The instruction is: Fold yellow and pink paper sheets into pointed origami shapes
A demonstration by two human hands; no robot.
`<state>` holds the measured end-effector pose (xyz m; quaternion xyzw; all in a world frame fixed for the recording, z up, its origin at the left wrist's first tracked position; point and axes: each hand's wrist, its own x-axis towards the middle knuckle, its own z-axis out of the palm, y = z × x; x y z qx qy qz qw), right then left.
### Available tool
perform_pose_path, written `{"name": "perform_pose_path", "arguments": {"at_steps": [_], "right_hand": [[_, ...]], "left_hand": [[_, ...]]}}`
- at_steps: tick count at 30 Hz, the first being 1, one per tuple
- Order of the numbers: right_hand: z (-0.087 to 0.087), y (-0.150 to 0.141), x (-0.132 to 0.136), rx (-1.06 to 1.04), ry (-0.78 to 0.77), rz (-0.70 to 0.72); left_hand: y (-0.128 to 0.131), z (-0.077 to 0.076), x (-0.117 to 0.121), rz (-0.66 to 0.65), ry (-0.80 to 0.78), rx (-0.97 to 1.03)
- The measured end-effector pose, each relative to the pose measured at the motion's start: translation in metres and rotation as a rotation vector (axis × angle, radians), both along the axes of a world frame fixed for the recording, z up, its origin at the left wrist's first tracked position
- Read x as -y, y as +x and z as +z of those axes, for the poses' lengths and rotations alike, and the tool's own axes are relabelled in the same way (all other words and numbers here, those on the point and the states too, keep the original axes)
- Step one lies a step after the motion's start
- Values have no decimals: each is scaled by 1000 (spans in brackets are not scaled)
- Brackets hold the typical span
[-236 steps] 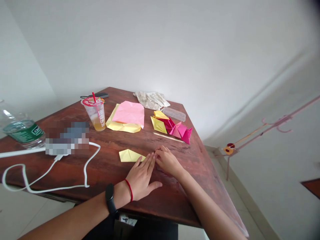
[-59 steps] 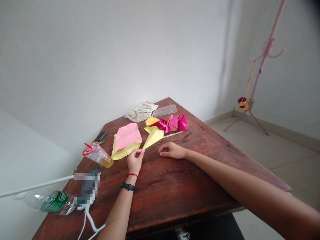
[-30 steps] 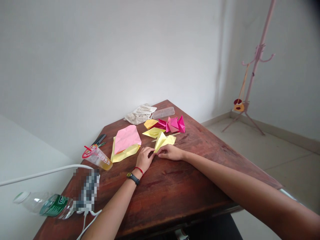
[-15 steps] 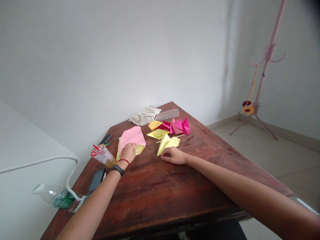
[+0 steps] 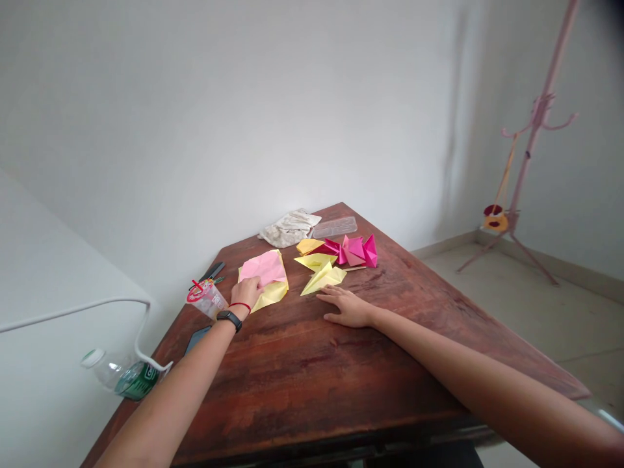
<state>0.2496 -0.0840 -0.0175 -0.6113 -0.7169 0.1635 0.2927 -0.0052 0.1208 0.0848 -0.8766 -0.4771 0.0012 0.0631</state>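
Observation:
My left hand (image 5: 247, 291) rests on the near edge of a stack of pink paper sheets (image 5: 264, 266) lying over yellow sheets (image 5: 271, 294); its fingers curl at the edge, and I cannot see whether they pinch a sheet. My right hand (image 5: 347, 308) lies flat on the wooden table (image 5: 341, 377) with fingers spread and holds nothing. Just beyond its fingertips lies a folded yellow paper piece (image 5: 322, 277). Farther back sit another folded yellow piece (image 5: 314, 260) and several folded magenta pieces (image 5: 355, 250).
A plastic cup with a red straw (image 5: 207, 298) stands left of my left hand. A phone (image 5: 197, 338), a water bottle (image 5: 123, 374) and a white cable (image 5: 97, 309) are at the table's left edge. A cloth (image 5: 289, 227) and a clear plastic case (image 5: 334, 227) lie at the back. A pink coat stand (image 5: 531, 143) stands on the floor.
My left hand let go of the folded yellow piece and moved left onto the pink and yellow sheets. My right hand released the piece and flattened on the table.

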Motion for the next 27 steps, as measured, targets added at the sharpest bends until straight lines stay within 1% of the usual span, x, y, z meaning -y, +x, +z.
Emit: {"name": "perform_pose_path", "arguments": {"at_steps": [2,4,7,11,14,16,18,20,22,24,27], "right_hand": [[0,1,1,-7,6,7],[0,2,2,-24,24,11],[-3,3,2,-77,67,14],[-4,3,1,-173,106,17],[-2,4,0,-263,118,-4],[0,4,-1,-343,116,-31],[3,5,-2,-469,94,-54],[6,6,-2,-640,46,-60],[10,6,0,-844,-26,-53],[13,3,4,-1052,-88,4],[15,-5,12,-1284,-132,126]], "left_hand": [[-4,8,0,-14,29,45],[-8,19,0,-41,57,113],[-16,43,0,-82,119,263],[-22,77,4,-107,249,532],[-21,99,19,-164,300,699],[-21,110,36,-213,301,786],[-22,117,58,-262,290,887],[-27,120,81,-382,162,1132],[-34,115,102,-407,25,1327],[-41,101,118,-366,-98,1464],[-44,66,132,-223,-202,1560]]}}
